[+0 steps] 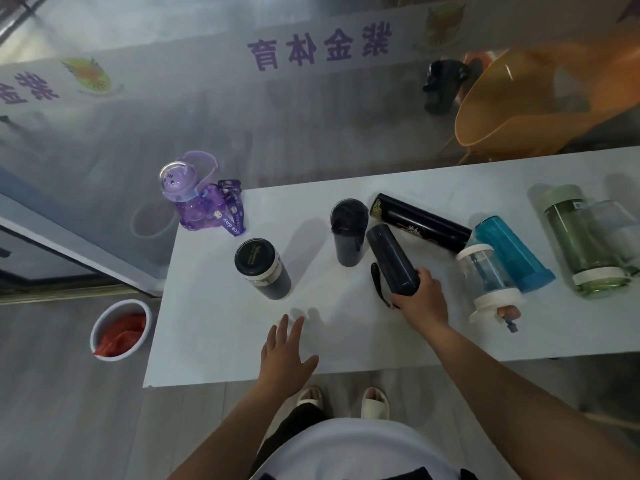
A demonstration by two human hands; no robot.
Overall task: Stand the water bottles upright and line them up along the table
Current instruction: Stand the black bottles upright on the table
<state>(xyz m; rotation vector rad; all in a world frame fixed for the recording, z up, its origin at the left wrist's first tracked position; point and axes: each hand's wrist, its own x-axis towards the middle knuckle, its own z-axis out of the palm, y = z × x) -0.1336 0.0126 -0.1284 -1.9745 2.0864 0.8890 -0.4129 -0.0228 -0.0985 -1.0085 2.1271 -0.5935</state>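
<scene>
On the white table (214, 341) a purple cartoon bottle (197, 199), a dark flask with a black lid (261, 268) and a dark tumbler (349, 232) stand upright. My right hand (420, 299) grips the near end of a dark navy flask (389, 258) that is tilted, its strap hanging beside it. My left hand (285, 355) hovers open over the table's near edge. A black flask (420, 221), a clear white-capped bottle (488, 282), a blue bottle (512, 254) and a green glass bottle (581, 240) lie on their sides to the right.
An orange plastic chair (540, 95) stands behind the table's far right. A dark bottle (441, 84) shows through the glass wall. On the floor to the left sits a white bucket (119, 329) with red cloth inside. My slippered feet are under the near edge.
</scene>
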